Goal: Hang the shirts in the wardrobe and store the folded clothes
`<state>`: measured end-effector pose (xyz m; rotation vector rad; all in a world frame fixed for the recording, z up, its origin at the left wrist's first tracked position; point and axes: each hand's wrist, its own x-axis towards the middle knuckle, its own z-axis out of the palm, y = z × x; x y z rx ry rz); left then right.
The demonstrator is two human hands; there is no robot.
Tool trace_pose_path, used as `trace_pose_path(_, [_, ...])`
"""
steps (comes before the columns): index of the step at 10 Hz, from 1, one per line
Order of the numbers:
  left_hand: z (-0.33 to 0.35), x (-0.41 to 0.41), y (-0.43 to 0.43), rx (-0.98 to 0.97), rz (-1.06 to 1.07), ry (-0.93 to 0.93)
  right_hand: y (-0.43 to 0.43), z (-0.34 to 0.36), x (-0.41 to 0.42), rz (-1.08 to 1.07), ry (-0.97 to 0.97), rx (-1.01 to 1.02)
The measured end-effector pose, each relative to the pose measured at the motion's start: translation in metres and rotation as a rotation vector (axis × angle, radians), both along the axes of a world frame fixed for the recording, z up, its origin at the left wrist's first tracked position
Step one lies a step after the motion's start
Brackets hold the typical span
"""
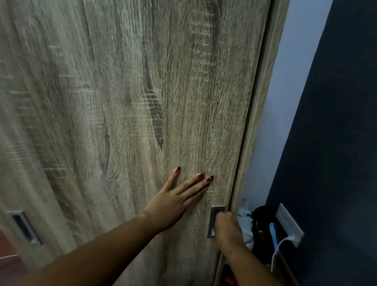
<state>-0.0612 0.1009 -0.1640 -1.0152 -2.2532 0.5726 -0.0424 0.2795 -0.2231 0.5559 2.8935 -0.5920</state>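
Our left hand (171, 202) lies flat, fingers straight, on the grey-oak wardrobe door (118, 88), while at 5 o'clock our right hand (223, 227) hooks its metal handle (214, 212).

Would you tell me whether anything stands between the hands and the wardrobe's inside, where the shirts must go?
Yes: the wooden door covers the wardrobe front. The left hand lies flat on it; the right hand curls at its edge handle.

Wardrobe door (118, 88) faces me: upright, grey oak grain, 1 recessed metal handle (213, 216) at its right edge, beside the frame (256, 127).
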Motion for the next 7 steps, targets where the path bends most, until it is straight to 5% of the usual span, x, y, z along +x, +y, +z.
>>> trace_pose_path(2, [0.005, 0.005, 0.004, 0.01, 0.009, -0.052, 0.003, 0.002, 0.006, 0.009, 0.087, -0.088])
trace_pose_path(5, [0.007, 0.028, -0.005, 0.044, 0.086, -0.212, -0.007, 0.054, 0.03, 0.222, 0.188, 0.106])
trace_pose_path(7, [0.036, 0.052, -0.057, 0.371, 0.234, -0.283, -0.035, 0.122, 0.043, 0.277, 0.362, 0.212])
